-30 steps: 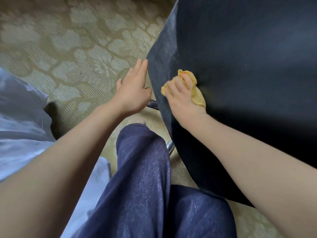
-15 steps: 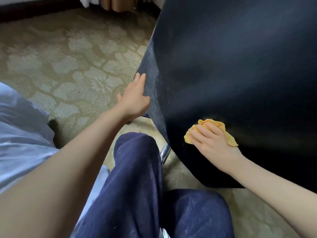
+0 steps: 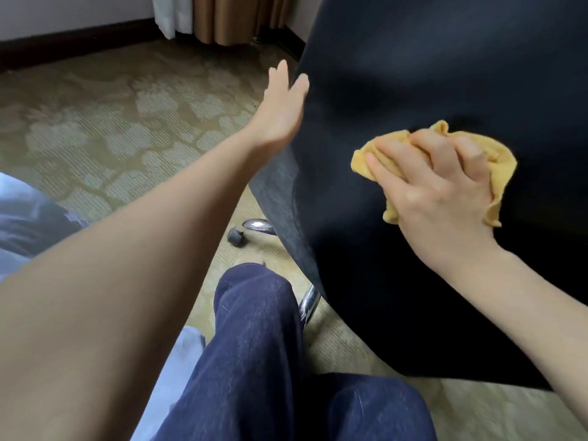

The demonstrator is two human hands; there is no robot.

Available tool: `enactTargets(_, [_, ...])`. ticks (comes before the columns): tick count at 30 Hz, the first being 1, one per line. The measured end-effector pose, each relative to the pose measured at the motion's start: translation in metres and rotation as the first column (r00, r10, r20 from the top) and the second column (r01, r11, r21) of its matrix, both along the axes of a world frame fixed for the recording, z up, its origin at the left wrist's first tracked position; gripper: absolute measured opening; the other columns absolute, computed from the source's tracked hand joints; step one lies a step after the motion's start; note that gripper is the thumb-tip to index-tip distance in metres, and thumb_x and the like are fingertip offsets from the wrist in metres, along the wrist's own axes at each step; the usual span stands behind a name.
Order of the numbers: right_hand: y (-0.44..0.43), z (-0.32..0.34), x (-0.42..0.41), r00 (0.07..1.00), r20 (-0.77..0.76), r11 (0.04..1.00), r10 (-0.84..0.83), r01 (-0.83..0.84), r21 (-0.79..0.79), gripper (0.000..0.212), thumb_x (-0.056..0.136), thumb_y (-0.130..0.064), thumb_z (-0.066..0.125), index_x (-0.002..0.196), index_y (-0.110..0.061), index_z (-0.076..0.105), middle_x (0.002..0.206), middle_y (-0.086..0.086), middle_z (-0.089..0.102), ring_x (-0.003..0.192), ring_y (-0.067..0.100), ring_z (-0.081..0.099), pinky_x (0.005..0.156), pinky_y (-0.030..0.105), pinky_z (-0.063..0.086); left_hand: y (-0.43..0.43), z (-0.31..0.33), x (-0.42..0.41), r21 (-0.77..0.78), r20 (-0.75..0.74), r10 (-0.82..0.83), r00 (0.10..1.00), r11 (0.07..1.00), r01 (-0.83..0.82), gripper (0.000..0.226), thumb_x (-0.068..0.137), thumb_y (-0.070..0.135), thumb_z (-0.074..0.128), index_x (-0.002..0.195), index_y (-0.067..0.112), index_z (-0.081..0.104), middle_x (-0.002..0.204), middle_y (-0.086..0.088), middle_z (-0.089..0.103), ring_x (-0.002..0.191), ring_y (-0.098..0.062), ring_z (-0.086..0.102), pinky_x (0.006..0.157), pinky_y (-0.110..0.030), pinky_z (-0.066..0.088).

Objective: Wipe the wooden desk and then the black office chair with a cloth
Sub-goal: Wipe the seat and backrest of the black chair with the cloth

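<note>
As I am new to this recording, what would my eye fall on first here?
First the yellow cloth, bunched under the right hand, bright against the black office chair that fills the upper right. Next the left hand, fingers straight, at the chair's left edge. Below, in the middle, a leg in dark blue trousers.

The broad black upholstered chair (image 3: 429, 74) fills the whole right side. On its surface the right hand (image 3: 445, 192), holding the crumpled yellow cloth (image 3: 498, 157), takes the middle; above it the surface is free. Left of the chair, the patterned beige carpet (image 3: 111, 122) is open. Below, a chrome leg with black caster (image 3: 237, 237) and a dark blue denim knee (image 3: 254, 313) narrow the gap.
</note>
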State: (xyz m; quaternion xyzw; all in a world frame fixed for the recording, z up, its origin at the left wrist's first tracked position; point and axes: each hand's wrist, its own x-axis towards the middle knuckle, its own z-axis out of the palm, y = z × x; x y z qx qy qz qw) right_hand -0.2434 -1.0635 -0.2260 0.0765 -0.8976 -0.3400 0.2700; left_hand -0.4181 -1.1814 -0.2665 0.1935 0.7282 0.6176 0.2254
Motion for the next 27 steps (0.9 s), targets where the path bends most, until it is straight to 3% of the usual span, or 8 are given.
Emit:
enactTargets(4, [-0.013, -0.012, -0.048, 0.964, 0.141, 0.964, -0.226, 0.200, 0.178, 0.029, 0.083, -0.015, 0.060, 0.110, -0.021, 0.069, 0.113, -0.006, 0.065, 0.116, 0.017, 0.053, 0.091, 0.033, 0.022, 0.012, 0.001, -0.022, 0.115, 0.184, -0.063, 0.981, 0.992, 0.042, 0.055, 0.103, 0.045, 0.011, 0.145, 0.018, 0.034, 0.151, 0.005, 0.033, 0.135, -0.008, 0.033, 0.090, -0.008, 0.023])
enactTargets(7, [-0.027, -0.029, -0.085, 0.938, 0.153, 0.936, -0.310, 0.273, 0.223, 0.034, 0.087, -0.018, 0.051, 0.116, -0.024, 0.066, 0.119, -0.007, 0.063, 0.117, 0.012, 0.055, 0.095, 0.034, 0.020, 0.014, -0.010, -0.037, 0.147, 0.144, -0.017, 0.989, 0.989, -0.004, 0.055, 0.103, 0.043, 0.009, 0.122, 0.019, 0.054, 0.124, 0.006, 0.056, 0.107, -0.002, 0.055, 0.073, 0.001, 0.037])
enactTargets(10, [-0.031, -0.061, -0.124, 0.808, 0.460, 0.929, -0.368, 0.337, 0.153, 0.048, 0.102, -0.013, 0.012, 0.148, -0.015, 0.024, 0.154, 0.004, 0.022, 0.143, 0.017, 0.013, 0.105, 0.034, -0.005, 0.009, -0.018, -0.045, 0.145, 0.107, -0.016, 0.994, 0.989, 0.000, 0.059, 0.103, 0.042, 0.007, 0.125, 0.017, 0.055, 0.123, 0.007, 0.057, 0.109, -0.005, 0.053, 0.056, 0.005, 0.036])
enactTargets(12, [-0.033, -0.082, -0.130, 0.742, 0.554, 0.917, -0.379, 0.383, 0.115, 0.047, 0.102, -0.013, 0.009, 0.149, -0.009, 0.009, 0.157, 0.007, 0.009, 0.144, 0.022, 0.001, 0.110, 0.040, -0.009, 0.007, -0.021, -0.043, 0.136, 0.071, -0.039, 0.997, 0.990, 0.029, 0.057, 0.103, 0.040, 0.005, 0.123, 0.019, 0.055, 0.120, 0.010, 0.057, 0.105, -0.001, 0.052, 0.049, 0.008, 0.032])
enactTargets(19, [-0.028, -0.143, -0.090, 0.719, 0.624, 0.937, -0.306, 0.111, 0.332, 0.053, 0.100, -0.027, 0.030, 0.145, -0.003, 0.014, 0.144, 0.012, 0.025, 0.140, 0.031, 0.017, 0.113, 0.048, 0.009, -0.003, -0.025, -0.028, 0.160, 0.046, -0.069, 0.997, 0.985, 0.061, 0.043, 0.105, 0.031, 0.015, 0.120, 0.026, 0.054, 0.112, 0.020, 0.055, 0.099, 0.010, 0.049, 0.055, 0.010, 0.030])
enactTargets(22, [-0.020, -0.162, -0.063, 0.707, 0.656, 0.939, -0.263, 0.030, 0.344, 0.047, 0.091, -0.034, 0.048, 0.135, -0.014, 0.047, 0.131, 0.003, 0.047, 0.131, 0.025, 0.037, 0.114, 0.043, 0.017, -0.008, -0.034, -0.020, 0.127, -0.031, -0.085, 0.996, 0.988, 0.088, 0.036, 0.103, 0.025, 0.026, 0.132, 0.028, 0.048, 0.129, 0.019, 0.049, 0.113, 0.008, 0.047, 0.068, 0.009, 0.026])
enactTargets(24, [-0.014, -0.160, -0.046, 0.727, 0.668, 0.975, -0.157, 0.008, 0.221, 0.031, 0.077, -0.037, 0.067, 0.102, -0.020, 0.073, 0.107, -0.003, 0.065, 0.114, 0.019, 0.055, 0.109, 0.038, 0.031, -0.015, -0.036, -0.011, 0.150, -0.020, -0.110, 0.994, 0.982, 0.112, 0.037, 0.103, 0.021, 0.029, 0.134, 0.035, 0.043, 0.130, 0.025, 0.044, 0.110, 0.020, 0.042, 0.072, 0.011, 0.026])
enactTargets(27, [0.009, -0.158, -0.010, 0.792, 0.610, 0.961, -0.014, -0.158, 0.227, 0.023, 0.094, -0.010, 0.046, 0.097, -0.003, 0.067, 0.104, 0.014, 0.053, 0.106, 0.029, 0.052, 0.106, 0.040, 0.031, -0.024, -0.039, 0.005, 0.188, 0.008, -0.121, 0.993, 0.975, 0.117, 0.044, 0.102, 0.008, 0.031, 0.145, 0.016, 0.033, 0.144, 0.013, 0.036, 0.108, 0.026, 0.033, 0.082, 0.011, 0.025])
